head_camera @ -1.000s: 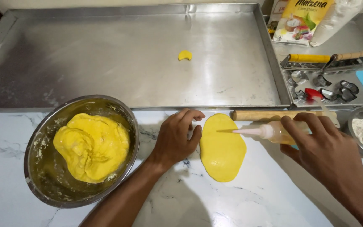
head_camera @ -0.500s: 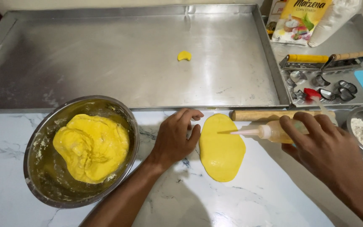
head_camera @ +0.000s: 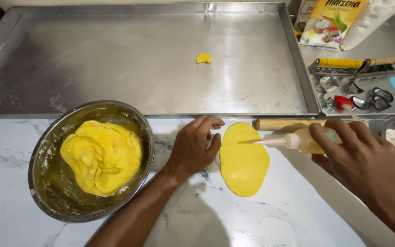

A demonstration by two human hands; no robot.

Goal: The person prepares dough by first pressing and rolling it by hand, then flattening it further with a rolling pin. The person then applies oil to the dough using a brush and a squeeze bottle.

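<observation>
- Here, the right hand (head_camera: pixel 357 158) is wrapped around a small squeeze bottle (head_camera: pixel 305 140) of yellowish liquid, held on its side with the thin white nozzle pointing away from the palm toward the left hand.
- The nozzle tip hangs over the upper part of a flat yellow dough sheet (head_camera: pixel 243 158), which lies on the marble counter (head_camera: pixel 261 219) between the two hands.
- The left hand (head_camera: pixel 193 148) holds nothing; its fingers are loosely curled and rest on the counter just beside the sheet's near edge.
- Beyond the right hand's knuckles lies a wooden rolling pin (head_camera: pixel 282 124).
- On the outer side of the left forearm sits a metal bowl (head_camera: pixel 42 183) with a lump of yellow dough (head_camera: pixel 101 155).
- Well beyond both hands, a large steel tray (head_camera: pixel 115 68) carries one small yellow dough piece (head_camera: pixel 203 58).
</observation>
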